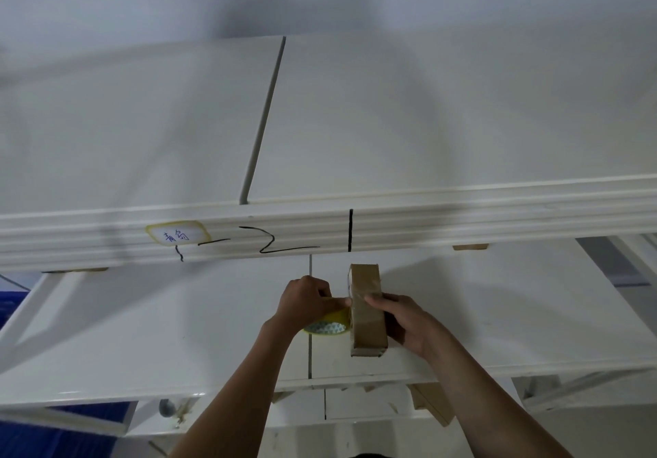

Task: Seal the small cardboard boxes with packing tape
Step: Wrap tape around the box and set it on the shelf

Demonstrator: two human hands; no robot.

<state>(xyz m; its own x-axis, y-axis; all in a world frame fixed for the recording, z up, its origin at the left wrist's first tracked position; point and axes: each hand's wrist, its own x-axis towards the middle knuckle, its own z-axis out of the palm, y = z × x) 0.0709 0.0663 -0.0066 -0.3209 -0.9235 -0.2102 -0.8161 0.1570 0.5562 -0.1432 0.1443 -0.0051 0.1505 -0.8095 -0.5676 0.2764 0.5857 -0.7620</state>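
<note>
Near the front edge of the white shelf (177, 333), the right hand (409, 319) grips a small cardboard box (368, 311) standing on its narrow side, closed. The left hand (305, 301) pinches the tape roll (327, 324) against the box's left face. Behind runs a marked upper shelf edge (462, 215) bearing a label (176, 234).

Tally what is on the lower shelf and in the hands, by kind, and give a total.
Cardboard box: 1, held by the right hand
Tape roll: 1, yellow-rimmed, gripped by the left hand
Hands: 2
Total: 4
All sit over the white shelf.
</note>
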